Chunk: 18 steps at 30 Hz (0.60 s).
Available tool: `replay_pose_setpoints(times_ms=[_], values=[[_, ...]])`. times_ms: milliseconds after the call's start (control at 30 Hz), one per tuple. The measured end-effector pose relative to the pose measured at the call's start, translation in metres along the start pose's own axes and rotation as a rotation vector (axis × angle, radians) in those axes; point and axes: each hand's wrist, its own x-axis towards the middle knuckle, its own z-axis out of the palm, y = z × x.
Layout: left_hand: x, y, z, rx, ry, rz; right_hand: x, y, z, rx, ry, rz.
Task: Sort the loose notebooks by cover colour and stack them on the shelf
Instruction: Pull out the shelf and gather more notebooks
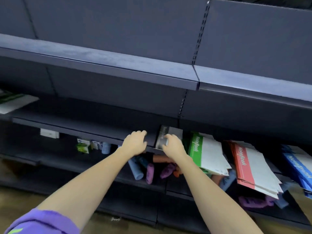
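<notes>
A grey-black notebook (166, 134) lies on the dark middle shelf (81, 125), jutting over its front edge. My right hand (173, 146) grips the notebook's near edge with curled fingers. My left hand (135, 141) rests on the shelf just left of it, fingers bent over the shelf's front lip. To the right sit three stacks on the same shelf level: green notebooks (206, 153), red notebooks (251, 168) and blue notebooks (298, 166), all tilted and overhanging the edge.
The wide upper shelf (118, 65) overhangs above. A white-green packet (15, 102) lies at far left. On the lower shelf are small boxes (83, 146) and rolled blue and purple items (146, 169). Brown floor shows below.
</notes>
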Motion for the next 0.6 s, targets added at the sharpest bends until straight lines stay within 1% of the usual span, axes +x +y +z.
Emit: replay_pose_setpoints(times_ms=[133,267,433,600], values=[[-0.022,-0.084,-0.025,0.012,0.006,-0.065,0.012,-0.083,0.043,0.044,-0.071,-0.068],[-0.051,-0.17,-0.046,0.026,0.007,-0.133,0.023,-0.164,0.086,0.075,-0.094,-0.119],[-0.095,-0.274,-0.068,0.033,0.042,-0.206,0.033,-0.256,0.148,0.045,-0.142,-0.186],[-0.141,-0.364,-0.09,0.068,0.048,-0.326,0.035,-0.345,0.205,0.019,-0.212,-0.245]])
